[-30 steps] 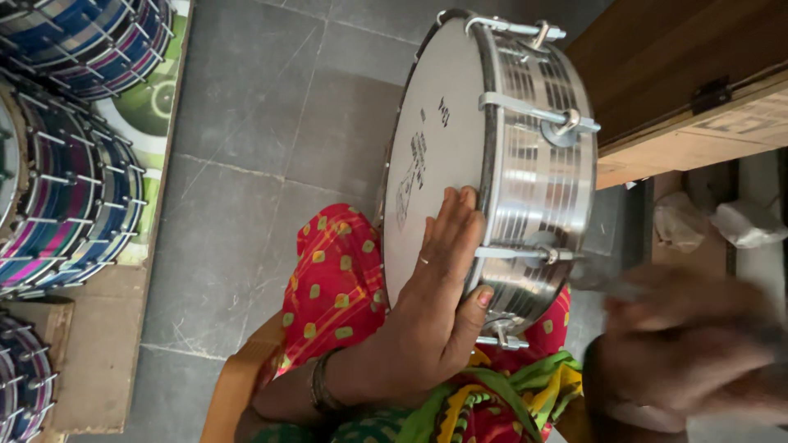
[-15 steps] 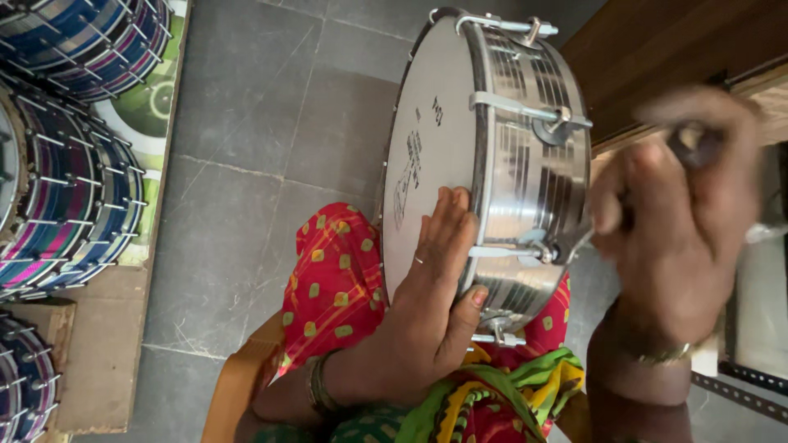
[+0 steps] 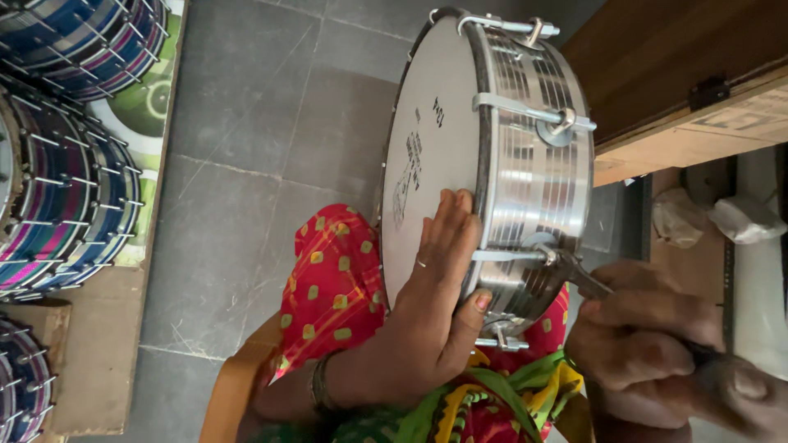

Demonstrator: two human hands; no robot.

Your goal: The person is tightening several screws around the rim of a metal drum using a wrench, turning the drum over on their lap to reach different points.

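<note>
A silver metal drum [image 3: 525,156] with a white head stands on its edge on my lap, over red cloth with yellow dots [image 3: 332,287]. My left hand [image 3: 431,320] lies flat on the white drumhead, its thumb hooked over the rim. Lower right, my right hand [image 3: 648,344] grips a metal wrench [image 3: 579,275]. The wrench's jaw sits on a tension nut on the drum's shiny side wall.
Several striped blue, pink and purple drums [image 3: 66,139] are stacked at the left on a green mat and cardboard. A grey tiled floor [image 3: 238,164] lies beneath. A wooden box with a black hinge [image 3: 698,90] is at the upper right, white wrapped items [image 3: 743,217] beside it.
My right hand came down from beside the drum's side to the lower right and set the wrench on a tension nut. The left hand stayed pressed on the drumhead.
</note>
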